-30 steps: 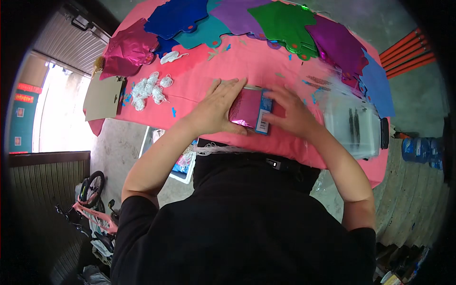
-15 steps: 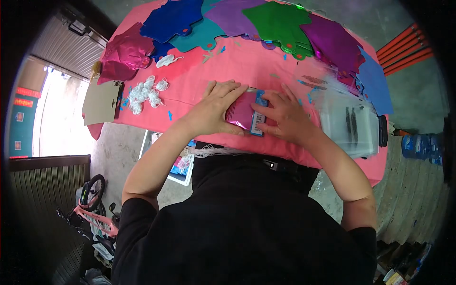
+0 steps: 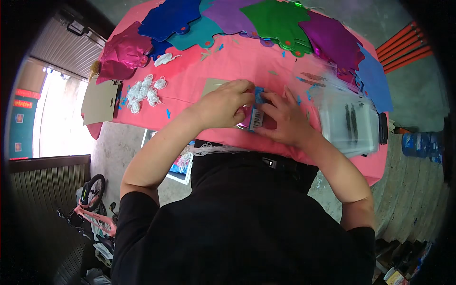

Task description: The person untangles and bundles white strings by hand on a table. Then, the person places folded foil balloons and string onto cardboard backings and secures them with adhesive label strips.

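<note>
In front of my body a pink foil piece (image 3: 244, 123) lies on the table beside a blue barcoded card (image 3: 257, 114). My left hand (image 3: 228, 103) is above the foil with its fingers curled into a pinch; what lies between them is hidden. Beyond its knuckles a tan cardboard piece (image 3: 213, 85) sticks out. My right hand (image 3: 285, 116) grips the blue card from the right side, fingertips on its edge and thumb near its lower end.
White string bundles (image 3: 140, 95) lie at left by a brown card (image 3: 101, 102). Blue (image 3: 168, 21), green (image 3: 280, 21) and purple (image 3: 332, 38) foil shapes line the far edge of the pink table. Clear plastic bags (image 3: 349, 123) are piled at right.
My left hand has lifted off the pink foil and curled its fingers. Tan cardboard now shows at its left. My right hand's fingers have drawn closer together on the blue card.
</note>
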Tool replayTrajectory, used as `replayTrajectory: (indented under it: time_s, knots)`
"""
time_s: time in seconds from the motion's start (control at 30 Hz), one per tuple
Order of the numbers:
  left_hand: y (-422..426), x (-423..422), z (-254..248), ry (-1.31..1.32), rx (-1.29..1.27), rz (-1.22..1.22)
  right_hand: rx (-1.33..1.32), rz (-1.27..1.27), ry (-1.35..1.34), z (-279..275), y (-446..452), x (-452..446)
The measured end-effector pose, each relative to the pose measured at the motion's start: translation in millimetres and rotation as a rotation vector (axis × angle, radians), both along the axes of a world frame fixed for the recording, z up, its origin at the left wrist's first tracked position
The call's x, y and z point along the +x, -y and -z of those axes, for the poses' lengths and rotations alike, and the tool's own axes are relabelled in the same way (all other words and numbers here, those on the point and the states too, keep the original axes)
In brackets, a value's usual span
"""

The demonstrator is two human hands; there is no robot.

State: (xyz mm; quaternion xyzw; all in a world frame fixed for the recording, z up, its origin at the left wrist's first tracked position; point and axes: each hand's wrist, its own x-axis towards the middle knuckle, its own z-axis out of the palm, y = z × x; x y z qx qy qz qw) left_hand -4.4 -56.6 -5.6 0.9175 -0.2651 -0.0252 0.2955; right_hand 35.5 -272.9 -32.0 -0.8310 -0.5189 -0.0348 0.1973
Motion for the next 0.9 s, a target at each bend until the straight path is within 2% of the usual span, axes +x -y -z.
replayTrajectory:
  time_s: [0.13,0.27,0.7,0.83,0.9]
  knots:
    - [6,-6,-5,0.115,0.04,0.132,0.005,0.013,-0.007,2,0,-2]
    - [4,-17,-8,0.032,0.132,0.155,-0.017,0.011,-0.038,1,2,-2]
    - [3,-18,1,-0.025,0.038,0.164,0.021,-0.041,-0.138,8,-4,-1]
    - [2,-20,9,0.073,-0.056,0.15,0.021,-0.05,-0.13,11,-7,0]
    - [8,-26,9,0.171,-0.114,-0.098,0.033,-0.04,-0.147,11,-7,0]
